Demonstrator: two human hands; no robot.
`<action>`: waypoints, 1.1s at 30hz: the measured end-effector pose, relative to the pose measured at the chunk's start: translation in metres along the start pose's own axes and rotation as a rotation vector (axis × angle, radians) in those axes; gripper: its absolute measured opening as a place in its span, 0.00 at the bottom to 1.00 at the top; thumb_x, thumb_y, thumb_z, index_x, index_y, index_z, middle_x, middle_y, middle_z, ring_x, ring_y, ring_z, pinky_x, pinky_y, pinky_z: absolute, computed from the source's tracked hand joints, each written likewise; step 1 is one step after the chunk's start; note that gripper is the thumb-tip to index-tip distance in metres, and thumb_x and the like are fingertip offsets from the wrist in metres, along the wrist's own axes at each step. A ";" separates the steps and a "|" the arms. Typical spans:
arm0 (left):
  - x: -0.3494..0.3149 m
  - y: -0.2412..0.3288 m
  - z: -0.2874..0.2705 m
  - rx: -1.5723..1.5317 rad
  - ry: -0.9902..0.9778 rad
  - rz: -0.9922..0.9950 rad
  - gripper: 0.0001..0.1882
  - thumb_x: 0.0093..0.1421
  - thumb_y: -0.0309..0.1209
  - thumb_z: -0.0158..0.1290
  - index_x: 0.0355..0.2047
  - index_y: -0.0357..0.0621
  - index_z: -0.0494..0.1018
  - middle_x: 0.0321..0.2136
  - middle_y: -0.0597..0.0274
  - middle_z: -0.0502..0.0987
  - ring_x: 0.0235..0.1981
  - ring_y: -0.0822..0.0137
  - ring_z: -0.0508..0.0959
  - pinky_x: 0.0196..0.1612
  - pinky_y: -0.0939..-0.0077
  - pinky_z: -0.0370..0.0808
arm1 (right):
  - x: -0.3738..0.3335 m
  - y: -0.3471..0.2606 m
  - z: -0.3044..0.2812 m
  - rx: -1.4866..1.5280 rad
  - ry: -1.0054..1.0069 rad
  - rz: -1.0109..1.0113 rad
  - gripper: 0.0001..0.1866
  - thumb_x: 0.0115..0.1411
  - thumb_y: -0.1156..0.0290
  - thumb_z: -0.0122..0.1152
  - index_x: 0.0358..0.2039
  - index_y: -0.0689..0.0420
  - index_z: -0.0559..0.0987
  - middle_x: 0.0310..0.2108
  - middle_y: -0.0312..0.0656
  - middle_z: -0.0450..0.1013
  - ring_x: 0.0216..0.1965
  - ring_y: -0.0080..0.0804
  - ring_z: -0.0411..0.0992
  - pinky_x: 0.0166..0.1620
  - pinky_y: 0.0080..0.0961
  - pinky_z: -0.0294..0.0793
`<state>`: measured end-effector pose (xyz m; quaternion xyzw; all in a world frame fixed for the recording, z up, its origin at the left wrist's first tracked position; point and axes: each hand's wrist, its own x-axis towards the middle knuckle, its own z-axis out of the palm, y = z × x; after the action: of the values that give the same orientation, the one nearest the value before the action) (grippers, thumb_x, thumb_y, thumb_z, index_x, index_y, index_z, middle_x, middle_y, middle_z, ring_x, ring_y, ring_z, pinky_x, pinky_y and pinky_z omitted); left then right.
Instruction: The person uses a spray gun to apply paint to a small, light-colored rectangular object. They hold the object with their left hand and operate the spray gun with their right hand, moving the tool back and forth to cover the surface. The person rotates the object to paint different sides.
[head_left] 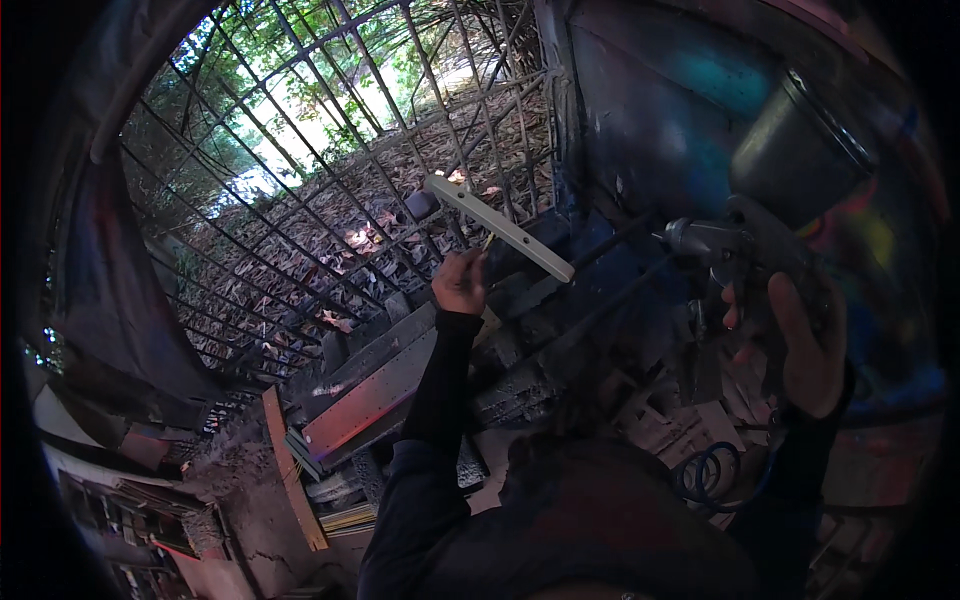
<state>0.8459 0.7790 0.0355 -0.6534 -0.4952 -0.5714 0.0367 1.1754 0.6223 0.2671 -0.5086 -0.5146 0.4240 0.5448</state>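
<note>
My left hand [460, 284] is closed in front of the barred opening, seemingly pinching a thin yellowish stick [489, 241]. The stick runs up to a long pale bar [505, 229] with small holes in its face. The bar is held up at a slant; how the stick joins it is hidden. By its upper end shows a dark rounded block [422, 205]; whether they touch I cannot tell. My right hand [810, 345] grips a spray gun [712, 240] with a large metal cup [800, 150] on top. The gun's nozzle points left, toward the bar, with a gap between them.
A metal grille [310, 150] stands ahead, dry leaves behind it. Below my left arm lie a reddish board [365, 395] and a narrow wooden strip [293, 465]. A blue coiled hose [708, 478] hangs near my right forearm. A paint-stained sheet [650, 110] rises at the right.
</note>
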 end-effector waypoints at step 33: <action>-0.006 0.009 0.004 -0.003 0.000 -0.015 0.07 0.49 0.19 0.58 0.29 0.42 0.75 0.23 0.56 0.74 0.26 0.56 0.76 0.29 0.70 0.71 | -0.007 0.013 0.005 0.017 -0.001 -0.045 0.15 0.64 0.65 0.49 0.44 0.64 0.72 0.31 0.43 0.75 0.28 0.24 0.74 0.21 0.16 0.72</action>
<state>0.8555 0.7731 0.0338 -0.6495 -0.4994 -0.5725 0.0315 1.1702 0.6181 0.2528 -0.4920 -0.5225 0.4162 0.5583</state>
